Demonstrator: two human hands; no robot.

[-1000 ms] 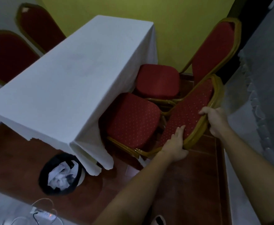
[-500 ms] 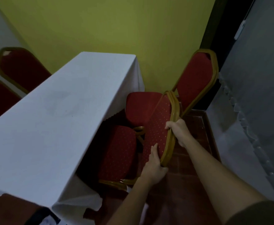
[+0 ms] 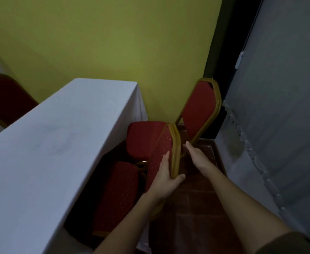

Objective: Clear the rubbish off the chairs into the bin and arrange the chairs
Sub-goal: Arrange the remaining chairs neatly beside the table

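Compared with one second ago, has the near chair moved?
Yes. The near chair has swung in towards the white table, its back now more upright.

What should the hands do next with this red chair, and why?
Probably the left hand lets go of the back of the near chair. That chair looks upright with its seat tucked under the white table, beside the far chair, and the right hand is open beside the frame, gripping nothing.

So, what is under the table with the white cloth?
The red seat of the near chair reaches partly under the table's edge; the far chair's seat stands by its corner. Deeper in it is dark, and the cloth hides the table legs.
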